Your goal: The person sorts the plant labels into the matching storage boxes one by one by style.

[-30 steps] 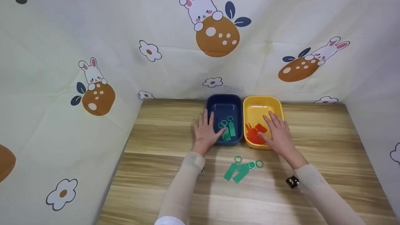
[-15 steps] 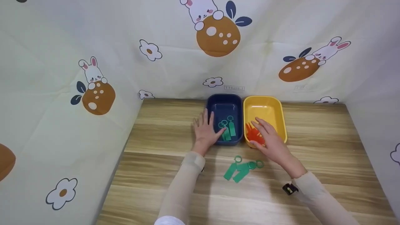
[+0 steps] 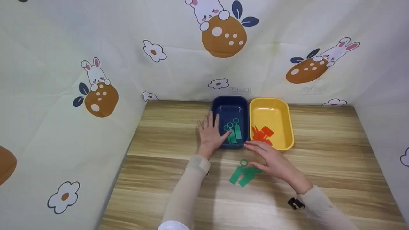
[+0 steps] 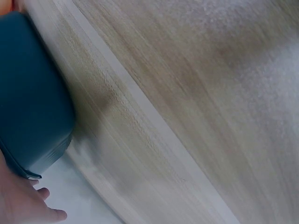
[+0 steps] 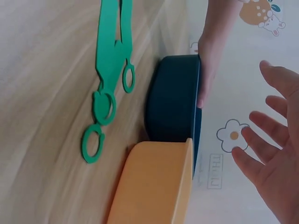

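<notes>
My left hand [image 3: 210, 135] lies with spread fingers over the left rim of the dark blue bin [image 3: 230, 111], its thumb reaching inside. Three green tags with ring ends [image 3: 237, 131] lie in that bin. My right hand [image 3: 273, 159], fingers extended and holding nothing, hovers in front of the yellow bin [image 3: 274, 121]. Below its thumb, three more green ring tags [image 3: 244, 175] overlap on the table; the hand hides some of their rings in the head view. The right wrist view shows these tags [image 5: 110, 70] whole at the ring ends, apart from the hand [image 5: 275, 144].
Several red pieces [image 3: 262, 135] lie bunched at the near left of the yellow bin. Both bins stand side by side on the wood-grain table [image 3: 166, 127], near a patterned cloth wall [image 3: 179, 73] that also rises at both sides.
My right hand has moved from over the yellow bin toward me and left, above the loose green tags. The red pieces are uncovered. My left hand has stayed put.
</notes>
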`<state>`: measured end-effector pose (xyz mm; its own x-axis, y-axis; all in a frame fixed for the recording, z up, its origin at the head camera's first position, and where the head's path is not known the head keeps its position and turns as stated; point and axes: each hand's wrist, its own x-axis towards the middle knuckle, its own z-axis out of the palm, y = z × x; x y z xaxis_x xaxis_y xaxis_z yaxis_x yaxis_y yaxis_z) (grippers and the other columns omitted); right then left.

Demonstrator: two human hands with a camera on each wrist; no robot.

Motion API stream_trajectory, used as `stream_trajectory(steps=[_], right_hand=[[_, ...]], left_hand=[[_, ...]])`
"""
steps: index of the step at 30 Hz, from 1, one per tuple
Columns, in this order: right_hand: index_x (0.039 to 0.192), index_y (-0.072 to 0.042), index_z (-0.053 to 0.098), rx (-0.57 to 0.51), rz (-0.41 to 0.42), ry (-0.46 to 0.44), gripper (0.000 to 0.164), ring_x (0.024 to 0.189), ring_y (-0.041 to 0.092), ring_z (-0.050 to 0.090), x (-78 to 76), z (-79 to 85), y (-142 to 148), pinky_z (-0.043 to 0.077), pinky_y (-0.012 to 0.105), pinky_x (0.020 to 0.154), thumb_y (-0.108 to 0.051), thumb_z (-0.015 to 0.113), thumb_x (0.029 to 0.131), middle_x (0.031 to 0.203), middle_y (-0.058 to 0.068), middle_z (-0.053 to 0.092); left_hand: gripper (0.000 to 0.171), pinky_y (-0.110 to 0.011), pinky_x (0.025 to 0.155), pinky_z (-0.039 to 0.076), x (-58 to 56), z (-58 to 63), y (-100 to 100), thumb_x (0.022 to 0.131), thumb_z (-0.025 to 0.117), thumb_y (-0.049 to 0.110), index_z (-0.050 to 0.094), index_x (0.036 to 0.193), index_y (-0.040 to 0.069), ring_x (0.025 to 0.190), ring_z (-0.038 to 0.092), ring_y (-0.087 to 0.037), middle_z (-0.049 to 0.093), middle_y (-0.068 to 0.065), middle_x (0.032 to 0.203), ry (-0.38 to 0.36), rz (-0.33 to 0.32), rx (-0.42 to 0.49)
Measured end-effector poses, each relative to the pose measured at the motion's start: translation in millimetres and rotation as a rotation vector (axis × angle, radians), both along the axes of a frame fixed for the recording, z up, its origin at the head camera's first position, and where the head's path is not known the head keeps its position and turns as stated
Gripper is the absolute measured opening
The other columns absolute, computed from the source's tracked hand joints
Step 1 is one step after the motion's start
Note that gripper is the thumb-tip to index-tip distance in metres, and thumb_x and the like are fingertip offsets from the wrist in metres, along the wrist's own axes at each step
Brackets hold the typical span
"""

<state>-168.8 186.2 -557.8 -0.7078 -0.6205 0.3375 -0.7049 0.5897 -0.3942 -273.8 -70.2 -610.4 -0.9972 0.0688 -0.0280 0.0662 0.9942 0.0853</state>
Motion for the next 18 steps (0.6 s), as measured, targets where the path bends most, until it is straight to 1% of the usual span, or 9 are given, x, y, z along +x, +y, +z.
stream_trajectory(steps=[4, 8, 12, 15, 18], right_hand=[[0.139, -0.019, 0.059, 0.001, 0.055, -0.048, 0.056, 0.127, 0.020, 0.059, 5.6, -8.0, 0, 0.050, 0.042, 0.104, -0.039, 0.074, 0.089, 0.141, -0.001, 0.060], [0.136, -0.019, 0.061, 0.005, 0.082, -0.116, 0.052, 0.124, 0.020, 0.060, 9.1, -15.4, 1, 0.051, 0.043, 0.102, -0.044, 0.068, 0.092, 0.138, -0.001, 0.062], [0.136, -0.017, 0.061, 0.026, 0.097, -0.158, 0.052, 0.125, 0.020, 0.060, 10.3, -22.6, 1, 0.051, 0.042, 0.104, -0.039, 0.072, 0.090, 0.138, -0.001, 0.062], [0.135, -0.016, 0.061, 0.051, 0.099, -0.171, 0.054, 0.126, 0.022, 0.059, 10.9, -27.8, 2, 0.050, 0.044, 0.104, -0.031, 0.077, 0.086, 0.138, 0.001, 0.061], [0.135, -0.015, 0.062, 0.074, 0.090, -0.184, 0.055, 0.126, 0.024, 0.059, 11.6, -33.0, 3, 0.050, 0.046, 0.104, -0.027, 0.080, 0.084, 0.137, 0.003, 0.061]], left_hand=[[0.096, -0.061, 0.122, 0.017, -0.1, 0.0, -1, 0.088, 0.034, 0.082, 0.015, 0.161, 0.023, 0.156, 0.014, -0.033, 0.005, -0.008, 0.170, -0.001, 0.003, -0.004], [0.096, -0.061, 0.122, 0.016, -0.2, 0.0, -1, 0.088, 0.033, 0.082, 0.014, 0.161, 0.023, 0.156, 0.014, -0.032, 0.005, -0.008, 0.170, -0.005, 0.009, -0.010], [0.096, -0.061, 0.122, 0.016, -0.2, -0.3, -1, 0.088, 0.033, 0.082, 0.014, 0.161, 0.024, 0.156, 0.013, -0.032, 0.004, -0.008, 0.170, -0.004, 0.013, -0.013], [0.096, -0.061, 0.122, 0.016, -0.9, -1.3, 0, 0.088, 0.034, 0.082, 0.014, 0.161, 0.024, 0.156, 0.013, -0.032, 0.004, -0.008, 0.170, -0.004, 0.015, -0.019], [0.096, -0.060, 0.123, 0.016, -1.6, -1.8, 1, 0.088, 0.034, 0.082, 0.014, 0.161, 0.023, 0.156, 0.015, -0.032, 0.003, -0.008, 0.170, -0.008, 0.013, -0.024]])
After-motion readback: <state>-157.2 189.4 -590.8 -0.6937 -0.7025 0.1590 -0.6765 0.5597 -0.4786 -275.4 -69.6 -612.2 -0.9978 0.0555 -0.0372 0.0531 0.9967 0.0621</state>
